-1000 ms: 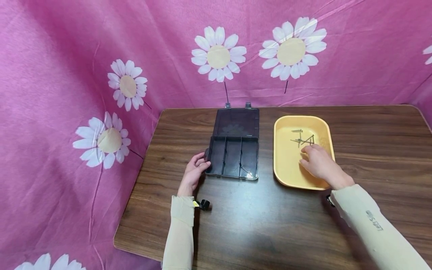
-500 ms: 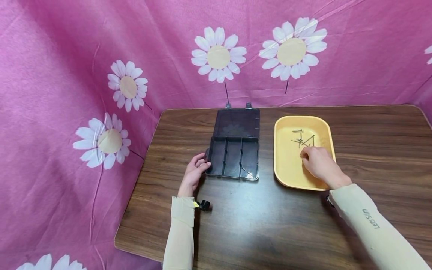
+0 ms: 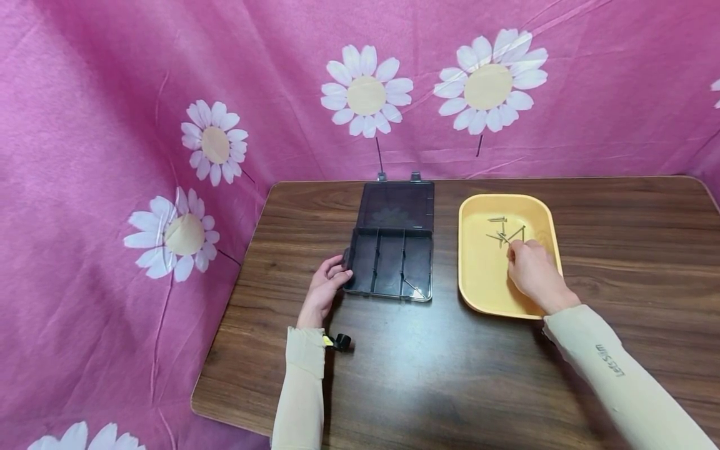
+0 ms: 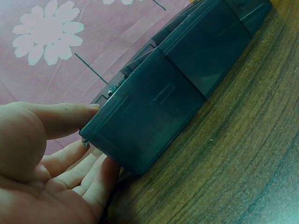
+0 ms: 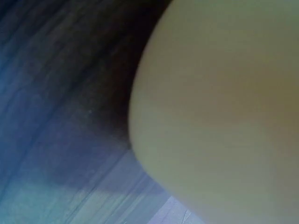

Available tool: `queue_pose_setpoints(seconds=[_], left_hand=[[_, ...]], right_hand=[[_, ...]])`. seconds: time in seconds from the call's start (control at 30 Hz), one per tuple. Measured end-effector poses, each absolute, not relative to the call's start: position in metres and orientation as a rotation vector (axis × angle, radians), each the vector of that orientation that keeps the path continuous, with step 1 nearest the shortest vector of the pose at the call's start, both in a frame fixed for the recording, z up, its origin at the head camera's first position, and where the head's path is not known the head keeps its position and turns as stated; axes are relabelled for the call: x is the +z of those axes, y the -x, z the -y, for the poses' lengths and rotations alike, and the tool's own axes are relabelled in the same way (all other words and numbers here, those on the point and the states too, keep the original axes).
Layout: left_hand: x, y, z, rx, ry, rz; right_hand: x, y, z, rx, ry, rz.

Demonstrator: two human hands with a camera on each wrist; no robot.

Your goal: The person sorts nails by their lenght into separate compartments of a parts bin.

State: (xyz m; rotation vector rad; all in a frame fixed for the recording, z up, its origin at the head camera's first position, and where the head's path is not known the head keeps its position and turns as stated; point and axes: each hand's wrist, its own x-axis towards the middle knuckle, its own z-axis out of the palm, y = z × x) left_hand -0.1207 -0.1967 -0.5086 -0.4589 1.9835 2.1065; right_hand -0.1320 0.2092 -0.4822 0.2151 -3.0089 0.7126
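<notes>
My left hand point(image 3: 324, 290) holds the left side of a dark translucent compartment box point(image 3: 389, 265), whose lid point(image 3: 396, 205) lies folded back. In the left wrist view the thumb point(image 4: 70, 112) is on the top edge and the other fingers are beneath and beside the corner. One thin nail point(image 3: 415, 287) lies in the box's right compartment. My right hand point(image 3: 534, 272) reaches into a yellow tray point(image 3: 480, 284), its fingers curled and the fingertips pinching at the end of a nail point(image 3: 505, 239). Several loose nails point(image 3: 497, 219) lie around it. The palm hides part of the tray floor.
Box and tray stand side by side on a dark wooden table point(image 3: 405, 375), with a gap between them. A pink flowered cloth point(image 3: 292, 94) hangs behind and to the left. The right wrist view is mostly filled by a blurred pale surface point(image 5: 215, 116).
My right hand's fingers have closed together, then moved slightly forward in the tray to the end of a nail. My left hand and the box have stayed in place.
</notes>
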Motion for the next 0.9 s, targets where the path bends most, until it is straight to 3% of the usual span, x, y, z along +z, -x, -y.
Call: queue_pose_setpoints(seconds=[0.43,0.9], left_hand=[[-0.509,0.121,0.196,2.113,0.470,-1.976],[-0.489,0.116,0.192,2.092,0.406,-1.981]], right_hand=[[-0.475,0.137,-0.212,0.791,-0.162,3.177],[-0.466,0.140,-0.209,0.856,-0.315,3.382]])
